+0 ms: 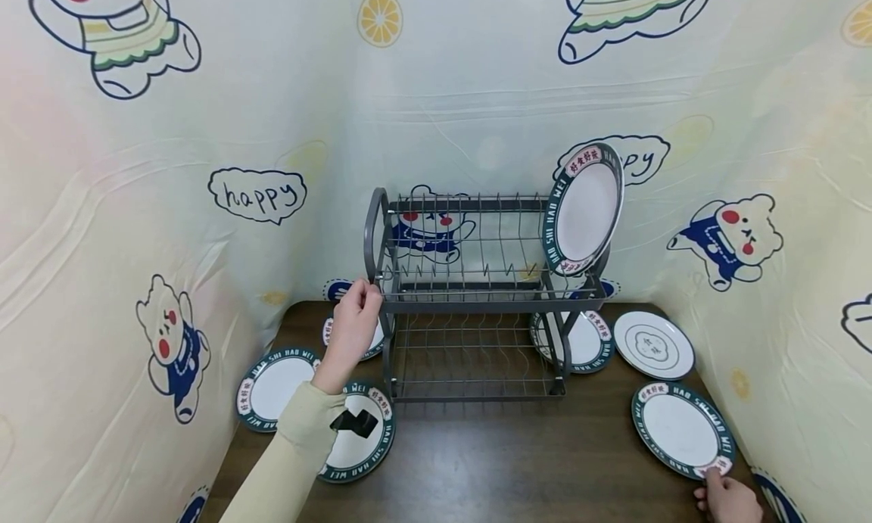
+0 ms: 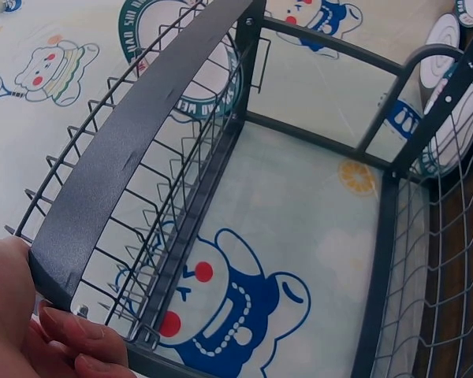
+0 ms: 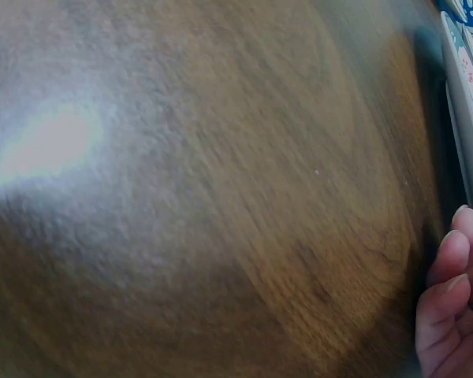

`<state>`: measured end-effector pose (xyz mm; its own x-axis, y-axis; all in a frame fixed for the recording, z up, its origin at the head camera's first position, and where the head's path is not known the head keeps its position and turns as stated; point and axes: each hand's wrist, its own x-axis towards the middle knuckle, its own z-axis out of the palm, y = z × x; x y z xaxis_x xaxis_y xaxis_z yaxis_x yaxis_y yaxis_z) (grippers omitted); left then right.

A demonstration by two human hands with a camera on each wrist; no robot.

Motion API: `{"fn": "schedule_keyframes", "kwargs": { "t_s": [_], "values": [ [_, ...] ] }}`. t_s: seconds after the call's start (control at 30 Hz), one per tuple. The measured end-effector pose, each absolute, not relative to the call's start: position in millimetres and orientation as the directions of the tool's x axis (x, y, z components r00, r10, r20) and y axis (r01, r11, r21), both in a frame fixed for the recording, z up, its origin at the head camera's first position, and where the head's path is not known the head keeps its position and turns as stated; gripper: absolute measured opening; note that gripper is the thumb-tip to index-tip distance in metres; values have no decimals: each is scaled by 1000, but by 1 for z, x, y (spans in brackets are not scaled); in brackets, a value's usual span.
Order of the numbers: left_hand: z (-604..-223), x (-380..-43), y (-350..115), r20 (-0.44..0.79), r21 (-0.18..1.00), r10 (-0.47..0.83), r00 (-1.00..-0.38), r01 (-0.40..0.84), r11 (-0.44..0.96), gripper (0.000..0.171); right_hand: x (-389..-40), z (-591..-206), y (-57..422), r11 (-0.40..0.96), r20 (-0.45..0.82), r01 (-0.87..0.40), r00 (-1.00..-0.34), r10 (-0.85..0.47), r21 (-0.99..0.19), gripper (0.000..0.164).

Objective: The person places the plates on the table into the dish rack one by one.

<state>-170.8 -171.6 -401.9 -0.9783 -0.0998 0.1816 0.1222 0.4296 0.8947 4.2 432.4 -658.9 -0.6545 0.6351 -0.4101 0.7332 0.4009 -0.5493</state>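
Observation:
A two-tier dark metal dish rack (image 1: 490, 307) stands at the back of the table. My left hand (image 1: 354, 326) grips its left end; in the left wrist view, thumb and fingers of that hand (image 2: 71, 339) lie around the corner of the grey frame (image 2: 110, 157). One green-rimmed plate (image 1: 586, 216) leans upright in the upper tier's right end. Over at the right front, my right hand (image 1: 730, 499) pinches the near rim of another green-rimmed plate (image 1: 681, 430), thumb on top. The right wrist view catches only this plate's edge (image 3: 467, 142) and curled fingers (image 3: 449, 252).
Several more plates lie on the brown table: green-rimmed ones at left (image 1: 269, 390), front left (image 1: 361, 447) and behind the rack (image 1: 589, 345), plus a face-down white plate (image 1: 652, 345) at right. A patterned cloth (image 1: 477, 76) encloses the back and sides.

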Motion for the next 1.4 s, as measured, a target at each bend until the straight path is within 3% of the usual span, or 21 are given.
{"fn": "schedule_keyframes", "kwargs": {
  "t_s": [0.57, 1.4],
  "values": [
    [-401, -170, -171, 191, 893, -90, -978, 135, 429, 23, 4, -661, 415, 129, -365, 579, -654, 663, -805, 48],
    [-403, -171, -173, 183, 893, -93, -979, 126, 432, 23, -1, -645, 395, 83, -303, 522, -609, 733, -849, 44]
  ]
}}
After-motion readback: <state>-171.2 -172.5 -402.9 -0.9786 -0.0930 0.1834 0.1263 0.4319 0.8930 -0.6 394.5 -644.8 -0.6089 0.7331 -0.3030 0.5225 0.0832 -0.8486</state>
